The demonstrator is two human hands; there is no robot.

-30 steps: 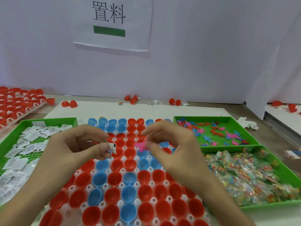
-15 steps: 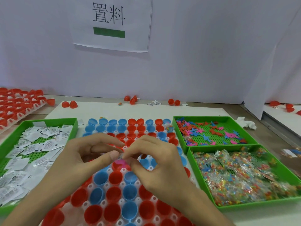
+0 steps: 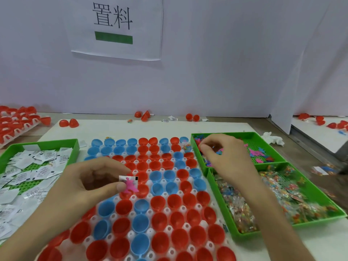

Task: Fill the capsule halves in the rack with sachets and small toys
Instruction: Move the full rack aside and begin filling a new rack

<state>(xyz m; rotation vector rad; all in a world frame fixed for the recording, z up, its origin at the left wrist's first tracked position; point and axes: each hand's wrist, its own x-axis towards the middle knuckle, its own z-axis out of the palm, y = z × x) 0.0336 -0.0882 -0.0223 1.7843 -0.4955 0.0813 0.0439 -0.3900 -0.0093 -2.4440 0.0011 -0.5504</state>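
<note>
**Sachet (image 3: 123, 178) and toy (image 3: 131, 185) poised over rack (image 3: 169, 228)**

The left hand (image 3: 90, 183) pinches both between thumb and fingertips, directly above a red capsule half (image 3: 142, 192) mid-rack; the likely drop is straight down. The right hand (image 3: 226, 157) curls into the far-right toy tray (image 3: 263, 136), well apart; whether it grips anything is unclear.

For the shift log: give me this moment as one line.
left hand: pinches sachet and pink toy over rack | right hand: curled in toy tray, grip unclear
</note>
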